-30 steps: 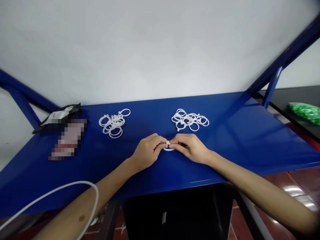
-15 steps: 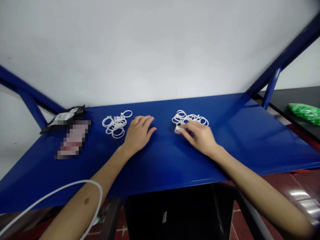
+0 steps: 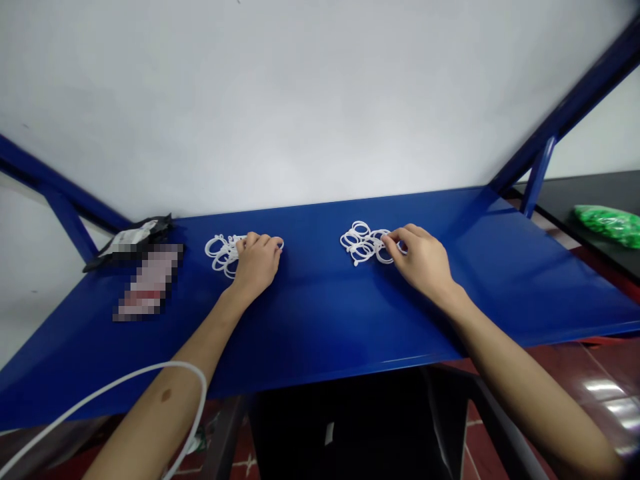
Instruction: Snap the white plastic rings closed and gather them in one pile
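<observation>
I'm seeing the left hand and right hand resting at two piles of white rings on a blue counter.
The left hand's fingers are curling over the left pile, one ring peeking out beside them; the right hand's are sitting close together at the right pile. I can't tell whether either is gripping a ring.

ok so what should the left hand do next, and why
Probably draw one white ring clear of the left pile: the left hand is curled over that pile, and the ring pokes out beside it. Whether it is gripped is hard to tell.
</observation>
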Demonstrator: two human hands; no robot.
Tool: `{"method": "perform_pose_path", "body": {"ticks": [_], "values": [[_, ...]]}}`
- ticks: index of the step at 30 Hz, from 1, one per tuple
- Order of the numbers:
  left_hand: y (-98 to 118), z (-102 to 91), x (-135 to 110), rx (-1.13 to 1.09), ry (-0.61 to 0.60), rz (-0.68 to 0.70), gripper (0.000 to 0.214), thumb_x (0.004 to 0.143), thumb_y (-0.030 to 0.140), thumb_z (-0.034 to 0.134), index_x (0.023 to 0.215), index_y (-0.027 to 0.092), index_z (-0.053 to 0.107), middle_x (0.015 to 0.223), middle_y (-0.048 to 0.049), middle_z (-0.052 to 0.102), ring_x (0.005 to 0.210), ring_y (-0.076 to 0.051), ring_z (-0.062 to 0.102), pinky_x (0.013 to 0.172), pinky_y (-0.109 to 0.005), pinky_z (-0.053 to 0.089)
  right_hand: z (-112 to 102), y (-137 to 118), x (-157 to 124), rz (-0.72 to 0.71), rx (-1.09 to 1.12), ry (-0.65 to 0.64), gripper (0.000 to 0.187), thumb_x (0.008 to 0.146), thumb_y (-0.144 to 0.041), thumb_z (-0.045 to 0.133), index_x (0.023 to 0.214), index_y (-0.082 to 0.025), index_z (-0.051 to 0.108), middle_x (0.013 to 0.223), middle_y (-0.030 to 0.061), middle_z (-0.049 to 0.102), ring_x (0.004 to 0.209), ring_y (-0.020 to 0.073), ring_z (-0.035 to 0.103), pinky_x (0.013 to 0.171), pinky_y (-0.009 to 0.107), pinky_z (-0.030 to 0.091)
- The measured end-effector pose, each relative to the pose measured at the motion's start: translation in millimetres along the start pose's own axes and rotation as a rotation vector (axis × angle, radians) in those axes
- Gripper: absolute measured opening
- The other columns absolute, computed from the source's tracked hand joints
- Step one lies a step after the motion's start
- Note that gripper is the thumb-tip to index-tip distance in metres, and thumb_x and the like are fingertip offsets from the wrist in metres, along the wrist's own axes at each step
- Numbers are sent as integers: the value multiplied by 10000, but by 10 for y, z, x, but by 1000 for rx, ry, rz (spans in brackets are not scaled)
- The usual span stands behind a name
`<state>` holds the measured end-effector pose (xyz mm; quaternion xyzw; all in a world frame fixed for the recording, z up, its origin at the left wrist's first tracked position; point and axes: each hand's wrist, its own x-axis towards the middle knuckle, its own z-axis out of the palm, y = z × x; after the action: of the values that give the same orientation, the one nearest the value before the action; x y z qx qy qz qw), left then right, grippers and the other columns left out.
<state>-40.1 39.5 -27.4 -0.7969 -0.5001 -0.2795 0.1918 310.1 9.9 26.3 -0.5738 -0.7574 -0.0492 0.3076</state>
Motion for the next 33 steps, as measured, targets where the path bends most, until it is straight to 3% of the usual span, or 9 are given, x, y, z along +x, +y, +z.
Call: {"method": "perform_pose_path", "body": {"ticks": [4, 8, 12, 16, 22, 28, 30, 33], "values": [[196, -132, 42, -56, -58, 75, 216, 1031, 261, 484, 1013, 200, 690, 879, -63, 688, 866, -247, 531, 768, -434, 436, -43, -81, -22, -68, 138, 27, 299, 1015, -367, 526, 830, -189, 677, 831, 79, 688, 766, 203, 615, 659, 326, 443], [606, -384, 63, -241, -53, 250, 224, 1011, 140, 496, 1093, 204, 694, 970, -58, 705, 888, -212, 544, 812, -381, 475, -39, -287, -115, -147, 397, -170, 238, 1012, -377, 547, 978, -199, 701, 962, 75, 742, 825, 199, 667, 746, 337, 501], [976, -567, 33, -294, 30, 504, 190, 1004, 127, 533, 1080, 209, 687, 958, -27, 714, 890, -183, 576, 820, -340, 475, 18, -470, -207, -86, 630, -364, 257, 1010, -389, 555, 1110, -200, 697, 994, 50, 762, 767, 162, 678, 713, 307, 519], [1068, -572, 14, -302, 35, 622, 144, 977, 97, 566, 979, 191, 675, 927, -20, 713, 874, -186, 573, 800, -341, 466, 94, -490, -241, 6, 822, -393, 221, 998, -370, 567, 990, -193, 699, 833, 16, 737, 661, 125, 640, 622, 257, 498], [1038, -545, -5, -378, 5, 566, 168, 969, 104, 561, 1028, 224, 662, 976, -20, 713, 913, -185, 595, 834, -345, 492, 147, -467, -261, 17, 899, -462, 210, 948, -397, 648, 934, -192, 693, 727, -12, 686, 616, 110, 588, 579, 237, 461], [1022, -573, 11, -540, 70, 275, 170, 955, 181, 608, 1125, 191, 607, 1002, -69, 684, 915, -188, 629, 824, -331, 540, 146, -463, -259, -45, 834, -425, 231, 948, -407, 656, 902, -185, 697, 695, -14, 652, 589, 105, 552, 559, 235, 433], [993, -557, 22, -546, 23, 251, 86, 973, 251, 615, 1040, 198, 618, 931, -43, 699, 841, -176, 631, 785, -325, 522, 156, -462, -264, -73, 806, -421, 229, 949, -402, 657, 897, -183, 698, 704, -8, 656, 594, 107, 555, 569, 240, 439], [971, -522, 20, -579, -96, 261, 194, 997, 379, 592, 935, 199, 630, 791, 3, 695, 715, -151, 618, 714, -314, 471, 175, -462, -280, -127, 758, -389, 211, 957, -375, 651, 898, -178, 701, 771, 17, 692, 627, 112, 579, 602, 249, 458]]}}
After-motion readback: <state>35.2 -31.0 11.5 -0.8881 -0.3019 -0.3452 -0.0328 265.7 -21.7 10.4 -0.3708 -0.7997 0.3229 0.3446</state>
